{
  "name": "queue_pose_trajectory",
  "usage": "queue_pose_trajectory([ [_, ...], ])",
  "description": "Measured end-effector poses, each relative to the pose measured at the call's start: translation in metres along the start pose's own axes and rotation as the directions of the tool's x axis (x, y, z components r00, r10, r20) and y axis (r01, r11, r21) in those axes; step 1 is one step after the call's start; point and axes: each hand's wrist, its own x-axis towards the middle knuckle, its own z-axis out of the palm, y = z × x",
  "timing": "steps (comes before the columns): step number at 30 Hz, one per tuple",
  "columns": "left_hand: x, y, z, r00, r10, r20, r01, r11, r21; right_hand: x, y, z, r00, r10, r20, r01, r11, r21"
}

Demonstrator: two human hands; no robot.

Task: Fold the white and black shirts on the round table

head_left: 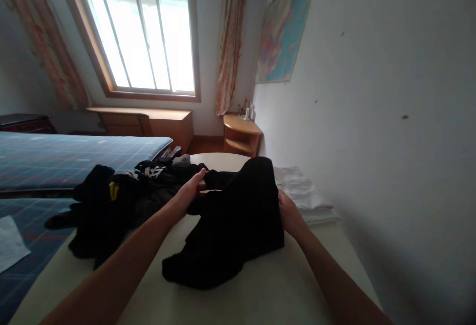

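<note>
A black garment (238,221), its exact kind unclear, lies partly raised and bunched over the pale round-edged table (260,295). At its left side my left hand (189,193) is closed on a narrow part of the cloth, thumb on top and fingers partly hidden. My right hand (290,213) grips the right edge, with most of its fingers behind the fabric. The lower left end of the garment rests on the tabletop. Left of it, beside my left forearm, is a heap of dark clothes (107,216) with white lettering and a small yellow patch.
Folded white cloths (305,193) are stacked at the table's right, near the wall (390,166). A bed with a blue plaid cover (82,161) stands on the left. A wooden desk (171,122) and a corner shelf (241,126) are by the window.
</note>
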Motion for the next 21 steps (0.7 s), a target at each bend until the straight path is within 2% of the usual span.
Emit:
queue_pose_trajectory([
  [1, 0.001, -0.004, 0.001, 1.000, -0.009, 0.011, 0.010, 0.999, -0.040, 0.000, -0.001, 0.000, 0.999, 0.021, -0.024, -0.021, 1.000, -0.002],
  [3, 0.001, -0.013, 0.002, 0.998, 0.055, 0.024, -0.054, 0.998, -0.018, -0.004, -0.008, 0.002, 0.999, 0.025, -0.035, -0.025, 1.000, 0.007],
  [5, 0.000, -0.023, 0.004, 0.988, 0.146, 0.053, -0.152, 0.981, 0.120, -0.009, -0.016, 0.007, 1.000, 0.007, -0.016, -0.007, 1.000, -0.004],
  [7, -0.001, -0.029, 0.007, 0.966, 0.223, 0.131, -0.252, 0.927, 0.279, -0.014, -0.022, 0.014, 1.000, 0.003, 0.022, -0.001, 0.998, -0.068],
  [10, -0.001, -0.024, 0.005, 0.921, 0.343, 0.186, -0.390, 0.820, 0.419, -0.014, -0.021, 0.018, 1.000, -0.002, 0.011, 0.003, 0.993, -0.120],
  [12, 0.001, -0.012, -0.003, 0.889, 0.449, 0.093, -0.432, 0.752, 0.497, -0.008, -0.014, 0.013, 0.994, -0.010, -0.105, 0.001, 0.997, -0.079],
  [14, 0.005, 0.001, -0.017, 0.824, 0.558, -0.104, -0.407, 0.708, 0.578, 0.001, -0.004, 0.002, 0.965, -0.010, -0.261, -0.001, 0.999, -0.041],
  [17, 0.015, 0.012, -0.044, 0.713, 0.588, -0.382, -0.353, 0.771, 0.530, 0.013, 0.013, -0.011, 0.910, -0.040, -0.412, 0.030, 0.999, -0.030],
  [19, 0.021, 0.013, -0.058, 0.680, 0.580, -0.450, -0.324, 0.787, 0.526, 0.015, 0.022, -0.014, 0.903, -0.080, -0.422, 0.065, 0.997, -0.049],
  [21, 0.024, 0.010, -0.063, 0.651, 0.636, -0.414, -0.264, 0.701, 0.663, 0.013, 0.025, -0.011, 0.906, -0.119, -0.407, 0.083, 0.991, -0.105],
])
